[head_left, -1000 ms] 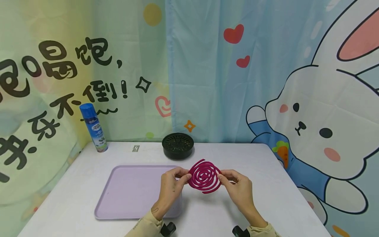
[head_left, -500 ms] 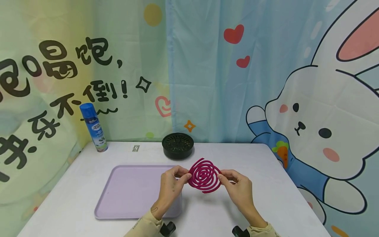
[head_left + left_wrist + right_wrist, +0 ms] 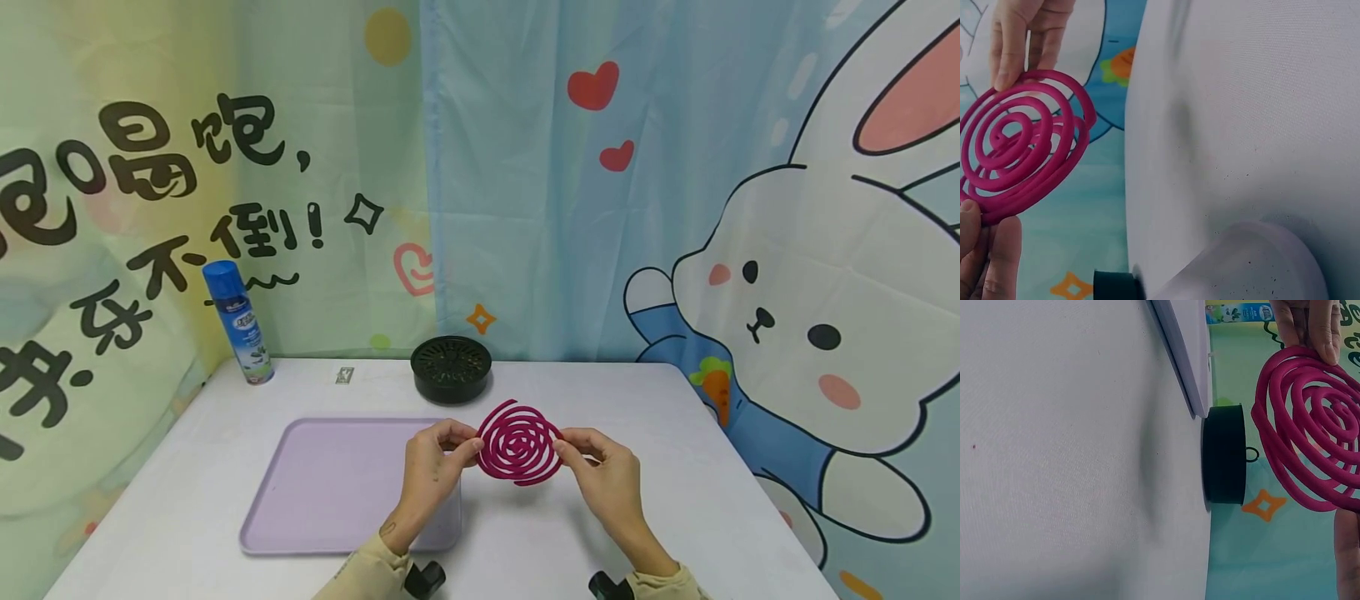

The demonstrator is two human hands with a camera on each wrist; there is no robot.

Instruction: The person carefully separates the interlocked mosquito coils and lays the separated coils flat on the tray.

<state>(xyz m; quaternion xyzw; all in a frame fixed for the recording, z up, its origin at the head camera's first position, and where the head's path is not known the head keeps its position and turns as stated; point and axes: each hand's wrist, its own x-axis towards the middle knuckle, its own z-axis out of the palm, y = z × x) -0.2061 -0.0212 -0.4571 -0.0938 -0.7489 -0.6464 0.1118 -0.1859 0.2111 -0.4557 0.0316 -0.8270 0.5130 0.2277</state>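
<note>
At frame centre, above the white table [image 3: 675,467], left hand [image 3: 429,475] and right hand [image 3: 611,482] pinch opposite edges of a pink spiral coil [image 3: 519,442] (black round holder [image 3: 451,369] behind).

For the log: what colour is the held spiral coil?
Magenta pink coil, clearest in the left wrist view.

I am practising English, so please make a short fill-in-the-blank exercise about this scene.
1. Both hands hold the pink coil by its rim, above the ____.
2. The left hand pinches the coil's ____ side in the head view.
3. The black holder stands ____ the coil, near the curtain.
4. The spray can has a ____ cap.

Missing words: table; left; behind; blue
</note>
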